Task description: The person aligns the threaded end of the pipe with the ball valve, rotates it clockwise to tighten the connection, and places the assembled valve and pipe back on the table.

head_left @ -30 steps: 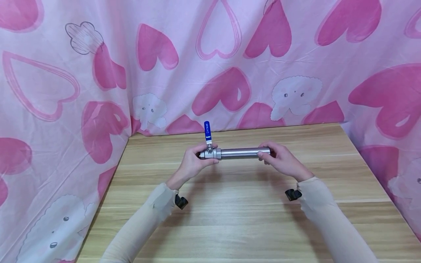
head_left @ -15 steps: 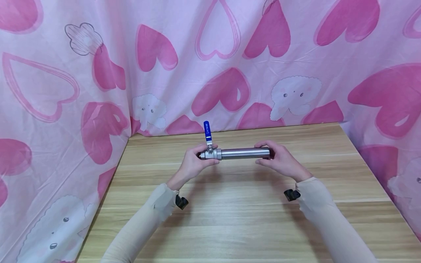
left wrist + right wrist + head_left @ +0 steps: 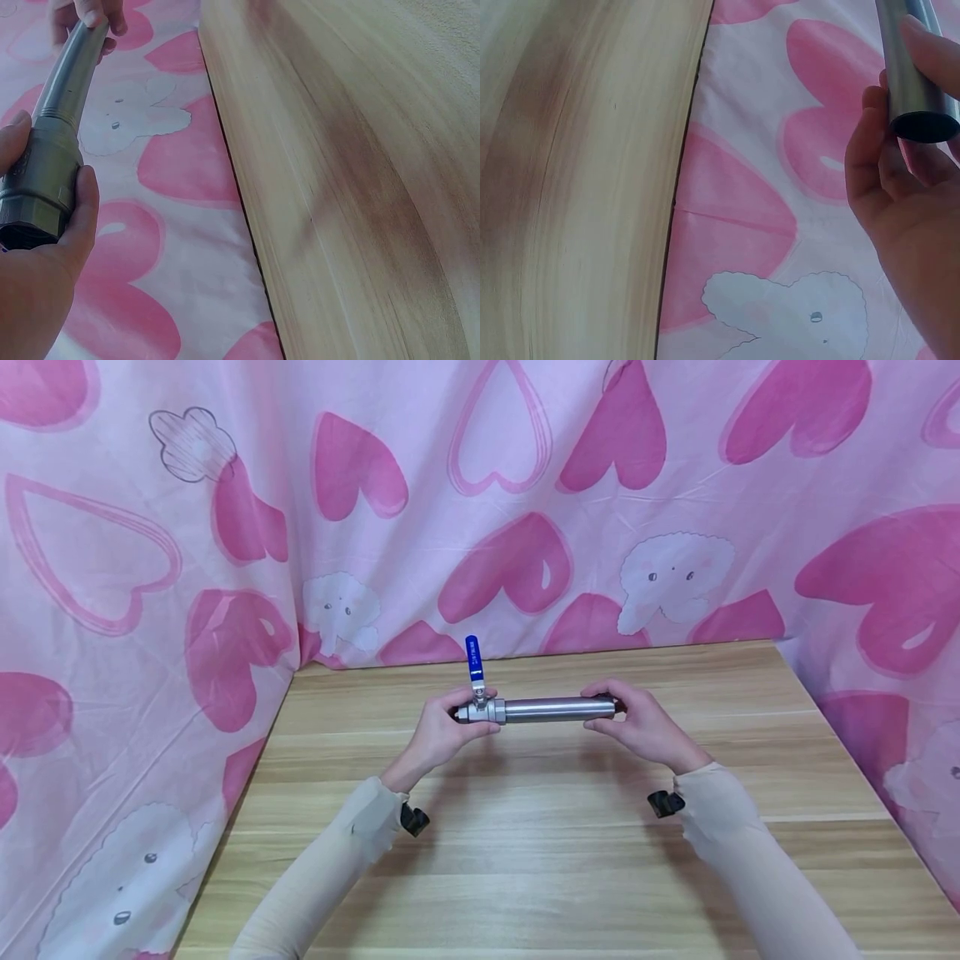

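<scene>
A metal ball valve (image 3: 483,713) with a blue lever handle (image 3: 474,658) is joined to a straight steel pipe (image 3: 551,711). The two are held level above the table, the lever pointing away toward the curtain. My left hand (image 3: 437,732) grips the valve body between thumb and fingers. At the pipe's far right end, my right hand (image 3: 647,720) holds it with thumb on the near side and fingers behind. The right wrist view shows the open, dark end of the pipe (image 3: 909,75). In the left wrist view the valve's hexagonal end (image 3: 30,217) faces the palm.
The wood-grain table (image 3: 525,860) lies below both hands. A pink curtain (image 3: 420,568) printed with hearts and white animals stands along its back and both sides. Dark clips (image 3: 414,819) sit at both cuffs.
My right thumb has moved from the front of the pipe down to its lower edge, and the hand's grip has shifted slightly. The left hand and valve stay in place.
</scene>
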Tool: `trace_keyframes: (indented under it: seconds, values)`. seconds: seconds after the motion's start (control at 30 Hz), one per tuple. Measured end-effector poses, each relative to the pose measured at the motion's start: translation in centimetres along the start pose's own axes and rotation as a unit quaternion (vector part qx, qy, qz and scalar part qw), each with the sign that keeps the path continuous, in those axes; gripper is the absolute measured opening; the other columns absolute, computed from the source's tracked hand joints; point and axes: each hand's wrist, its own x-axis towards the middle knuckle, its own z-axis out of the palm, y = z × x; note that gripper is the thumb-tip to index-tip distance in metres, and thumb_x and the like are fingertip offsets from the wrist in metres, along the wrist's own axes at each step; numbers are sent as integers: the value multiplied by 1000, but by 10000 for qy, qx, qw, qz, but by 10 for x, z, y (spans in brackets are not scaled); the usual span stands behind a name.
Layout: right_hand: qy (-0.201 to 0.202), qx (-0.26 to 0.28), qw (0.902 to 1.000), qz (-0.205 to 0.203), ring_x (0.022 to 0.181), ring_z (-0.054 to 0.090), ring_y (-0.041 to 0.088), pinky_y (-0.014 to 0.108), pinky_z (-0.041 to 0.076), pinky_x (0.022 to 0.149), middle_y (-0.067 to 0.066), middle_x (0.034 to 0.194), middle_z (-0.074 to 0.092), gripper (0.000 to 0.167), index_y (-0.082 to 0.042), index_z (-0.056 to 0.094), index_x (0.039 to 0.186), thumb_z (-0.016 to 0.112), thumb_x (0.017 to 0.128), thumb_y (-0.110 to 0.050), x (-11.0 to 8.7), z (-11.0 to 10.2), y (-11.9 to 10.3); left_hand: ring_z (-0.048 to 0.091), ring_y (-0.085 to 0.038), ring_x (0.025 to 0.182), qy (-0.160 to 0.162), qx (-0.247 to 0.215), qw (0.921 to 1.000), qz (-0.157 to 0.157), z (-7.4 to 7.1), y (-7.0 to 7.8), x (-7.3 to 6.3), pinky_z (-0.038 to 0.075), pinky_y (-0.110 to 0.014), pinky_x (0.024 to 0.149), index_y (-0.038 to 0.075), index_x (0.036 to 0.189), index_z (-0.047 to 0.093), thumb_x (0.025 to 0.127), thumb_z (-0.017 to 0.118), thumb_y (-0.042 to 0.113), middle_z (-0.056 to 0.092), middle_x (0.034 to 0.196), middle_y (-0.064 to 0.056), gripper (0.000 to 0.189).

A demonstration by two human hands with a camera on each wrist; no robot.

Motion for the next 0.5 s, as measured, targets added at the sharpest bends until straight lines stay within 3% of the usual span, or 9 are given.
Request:
trace_keyframes:
  seconds: [0.2, 0.5]
  values:
    - [74, -131, 9998, -138, 88, 56, 16, 25, 45, 77, 4, 105, 68, 37, -12, 63, 117, 76, 83, -10, 0, 0, 0, 59, -22, 101, -80, -34, 9997, -240, -4, 30, -7, 48, -32, 87, 8, 121, 67, 76, 81, 8, 66, 120, -12, 48]
    - [-57, 46, 9999, -142, 92, 56, 15, 21, 47, 78, 2, 114, 64, 35, -13, 60, 123, 70, 89, -17, 2, 3, 6, 59, -21, 101, -41, -34, 9998, -199, -4, 31, -8, 49, -31, 86, 7, 122, 66, 76, 81, 8, 66, 121, -12, 48]
